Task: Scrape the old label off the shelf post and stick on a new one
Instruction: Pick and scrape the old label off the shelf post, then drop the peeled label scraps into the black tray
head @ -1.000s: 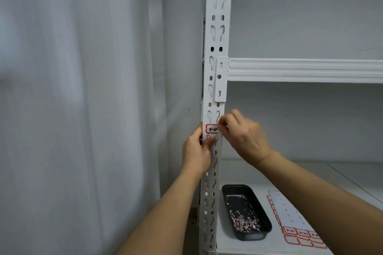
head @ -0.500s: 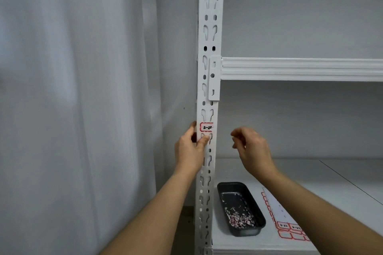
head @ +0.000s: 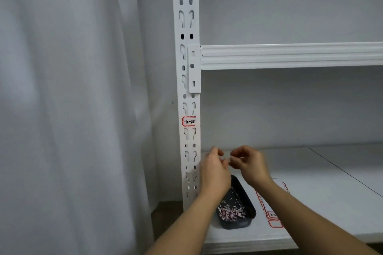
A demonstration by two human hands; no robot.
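Head view, one frame.

Shelf post (head: 187, 80): white perforated metal upright, standing vertical left of centre, with paired keyhole slots and round holes down its face.

Label (head: 189, 121): small, white with a red border and dark handwritten characters too blurred to read. Stuck flat on the front of the post, between two pairs of keyhole slots, below the bracket of the upper shelf beam (head: 290, 56). Neither hand touches it.

Left hand (head: 214, 168): held just right of the post, well below the label, above the lower shelf (head: 323, 198). Fingers loosely curled, thumb toward the fingertips; whether anything is pinched there I cannot tell.

Right hand (head: 249, 164): just beside the left hand, fingertips facing it and nearly meeting. Fingers curled inward; blurred, so whether they grip anything I cannot tell.

Tray (head: 238, 213): dark, oblong, resting on the lower shelf near its front left corner, partly behind the left wrist. Holds a heap of pale pink and white scrapings (head: 231, 211) at its near end.

Label sheet (head: 273, 213): white backing sheet lying flat on the lower shelf just right of the tray, partly covered by the right forearm; red-bordered labels remain at its near edge.

Curtain (head: 72, 109): pale, pleated fabric hanging left of the post.
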